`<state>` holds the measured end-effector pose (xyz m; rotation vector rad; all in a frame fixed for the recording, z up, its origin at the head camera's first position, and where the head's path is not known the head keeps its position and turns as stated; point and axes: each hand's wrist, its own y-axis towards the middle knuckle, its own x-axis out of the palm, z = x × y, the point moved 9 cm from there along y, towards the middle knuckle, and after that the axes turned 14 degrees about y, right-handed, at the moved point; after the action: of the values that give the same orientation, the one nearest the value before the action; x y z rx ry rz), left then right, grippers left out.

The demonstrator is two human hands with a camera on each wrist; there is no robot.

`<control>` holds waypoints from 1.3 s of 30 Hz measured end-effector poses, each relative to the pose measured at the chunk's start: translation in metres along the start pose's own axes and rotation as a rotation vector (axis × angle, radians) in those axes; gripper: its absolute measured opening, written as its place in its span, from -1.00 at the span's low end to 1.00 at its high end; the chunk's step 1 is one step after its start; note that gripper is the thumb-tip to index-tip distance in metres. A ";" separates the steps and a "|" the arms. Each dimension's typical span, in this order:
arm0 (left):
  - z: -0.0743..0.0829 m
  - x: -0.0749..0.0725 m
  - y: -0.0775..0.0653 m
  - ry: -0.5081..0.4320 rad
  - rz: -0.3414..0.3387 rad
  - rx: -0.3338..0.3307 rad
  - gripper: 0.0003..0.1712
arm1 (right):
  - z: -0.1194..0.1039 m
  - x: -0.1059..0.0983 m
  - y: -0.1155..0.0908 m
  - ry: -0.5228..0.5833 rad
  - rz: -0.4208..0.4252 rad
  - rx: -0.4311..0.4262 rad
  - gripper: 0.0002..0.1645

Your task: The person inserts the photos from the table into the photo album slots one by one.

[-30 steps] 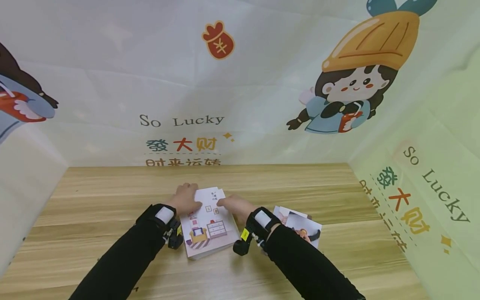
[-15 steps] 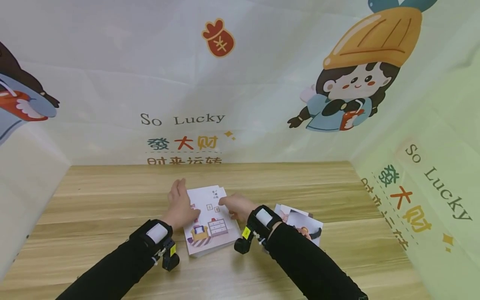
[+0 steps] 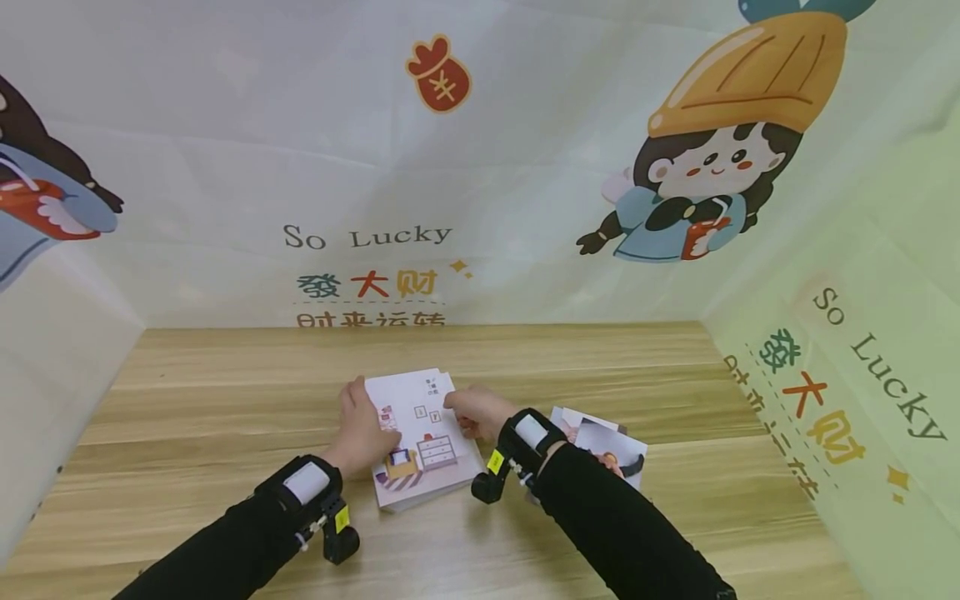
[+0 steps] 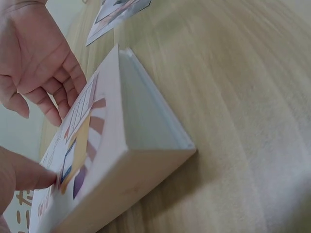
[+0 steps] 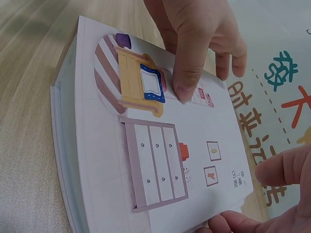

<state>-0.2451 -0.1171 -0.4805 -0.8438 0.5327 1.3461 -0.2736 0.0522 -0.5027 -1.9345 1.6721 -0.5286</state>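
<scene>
A thick white photo album (image 3: 438,421) lies shut on the wooden table, its cover printed with a cartoon dresser and chair. My left hand (image 3: 360,429) grips its left side, the thumb pressed on the cover and the fingers over the spine edge. In the right wrist view, that left thumb lies just above the printed chair (image 5: 138,80). My right hand (image 3: 480,410) is at the album's opposite long edge, fingertips touching the edge and thumb held apart above the cover. Page edges (image 4: 146,121) show at the album's near end in the left wrist view.
Several loose photos (image 3: 618,450) lie to the right of the album, partly behind my right forearm. A white printed cloth (image 3: 510,167) stands as walls along the back and sides of the wooden table (image 3: 225,400).
My left hand has come down and toward me along the album's left side, its fingers spreading and then settling over the edge. The right hand and the album have barely moved.
</scene>
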 end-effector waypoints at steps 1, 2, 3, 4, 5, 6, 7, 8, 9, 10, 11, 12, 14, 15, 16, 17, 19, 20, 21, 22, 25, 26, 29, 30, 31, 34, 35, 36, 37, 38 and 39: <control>-0.001 0.000 -0.001 0.000 0.000 -0.008 0.16 | 0.000 0.000 0.000 -0.002 0.002 -0.001 -0.82; -0.001 0.000 -0.002 -0.003 0.001 -0.017 0.15 | 0.000 0.000 0.000 -0.002 0.002 -0.001 -0.82; -0.002 0.000 -0.003 -0.001 -0.001 -0.026 0.14 | 0.000 0.000 0.000 -0.003 0.006 -0.001 -0.82; -0.003 0.000 -0.003 0.004 -0.003 -0.032 0.13 | -0.001 0.000 -0.001 0.003 0.008 -0.002 -0.82; -0.003 0.000 -0.004 0.010 -0.009 -0.039 0.11 | -0.001 -0.001 -0.001 -0.002 0.013 -0.002 -0.82; -0.004 0.000 -0.005 0.017 -0.014 -0.041 0.10 | -0.002 -0.001 -0.003 -0.010 0.019 -0.003 -0.80; -0.004 0.000 -0.005 0.023 -0.021 -0.043 0.08 | -0.003 -0.001 -0.003 -0.017 0.021 -0.005 -0.79; -0.004 -0.001 -0.006 0.028 -0.028 -0.044 0.06 | -0.004 -0.001 -0.004 -0.024 0.021 -0.008 -0.77; -0.003 -0.001 -0.006 0.031 -0.034 -0.044 0.05 | -0.006 -0.001 -0.005 -0.026 0.020 -0.013 -0.75; -0.003 -0.001 -0.006 0.032 -0.040 -0.045 0.03 | -0.008 0.000 -0.005 -0.028 0.015 -0.017 -0.73; -0.002 -0.002 -0.007 0.033 -0.048 -0.046 0.02 | -0.010 0.000 -0.006 -0.034 0.011 -0.021 -0.70; -0.002 -0.002 -0.007 0.029 -0.060 -0.050 0.01 | -0.013 0.000 -0.006 -0.030 0.003 -0.026 -0.67; 0.000 -0.003 -0.008 0.026 -0.086 -0.066 -0.01 | -0.018 0.001 -0.006 -0.016 -0.017 -0.033 -0.63; 0.001 -0.004 -0.009 0.023 -0.098 -0.075 -0.02 | -0.021 0.002 -0.007 -0.011 -0.026 -0.037 -0.62; 0.003 -0.005 -0.010 0.022 -0.111 -0.085 -0.03 | -0.023 0.003 -0.007 -0.003 -0.042 -0.040 -0.60; 0.004 -0.005 -0.012 0.024 -0.125 -0.093 -0.04 | -0.026 0.005 -0.008 0.005 -0.060 -0.048 -0.58; 0.009 -0.008 -0.014 0.040 -0.146 -0.101 -0.06 | -0.033 0.010 -0.012 0.020 -0.100 -0.065 -0.54; 0.012 -0.009 -0.015 0.045 -0.155 -0.103 -0.06 | -0.037 0.013 -0.015 0.028 -0.127 -0.079 -0.52; 0.015 -0.010 -0.016 0.044 -0.164 -0.104 -0.06 | -0.041 0.017 -0.018 0.035 -0.155 -0.094 -0.49; 0.018 -0.011 -0.017 0.045 -0.170 -0.101 -0.06 | -0.045 0.021 -0.021 0.052 -0.189 -0.107 -0.47; 0.025 -0.015 -0.019 0.014 -0.190 -0.096 -0.01 | -0.055 0.031 -0.032 0.065 -0.263 -0.147 -0.42; 0.027 -0.016 -0.020 -0.008 -0.199 -0.097 0.01 | -0.058 0.034 -0.035 0.068 -0.285 -0.159 -0.40; 0.033 -0.020 -0.022 -0.066 -0.226 -0.096 0.05 | -0.065 0.041 -0.043 0.069 -0.323 -0.191 -0.34; 0.036 -0.022 -0.023 -0.084 -0.234 -0.096 0.05 | -0.067 0.043 -0.046 0.067 -0.327 -0.200 -0.33; 0.038 -0.024 -0.023 -0.102 -0.240 -0.091 0.06 | -0.069 0.045 -0.047 0.068 -0.332 -0.209 -0.32; 0.045 -0.029 -0.024 -0.158 -0.250 -0.072 0.01 | -0.074 0.050 -0.054 0.079 -0.341 -0.226 -0.29; 0.047 -0.031 -0.024 -0.176 -0.253 -0.062 -0.02 | -0.076 0.052 -0.056 0.080 -0.342 -0.229 -0.28; 0.049 -0.032 -0.025 -0.192 -0.258 -0.055 -0.04 | -0.077 0.053 -0.057 0.081 -0.343 -0.231 -0.26; 0.050 -0.034 -0.025 -0.206 -0.265 -0.045 -0.05 | -0.079 0.054 -0.058 0.081 -0.344 -0.232 -0.25; 0.051 -0.034 -0.026 -0.226 -0.272 -0.037 -0.08 | -0.080 0.055 -0.060 0.080 -0.346 -0.232 -0.24; 0.052 -0.035 -0.026 -0.241 -0.281 -0.026 -0.10 | -0.081 0.056 -0.061 0.076 -0.349 -0.232 -0.23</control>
<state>-0.2325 -0.0984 -0.4163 -0.7344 0.2003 1.1766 -0.2654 -0.0076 -0.4040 -2.4259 1.5002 -0.5622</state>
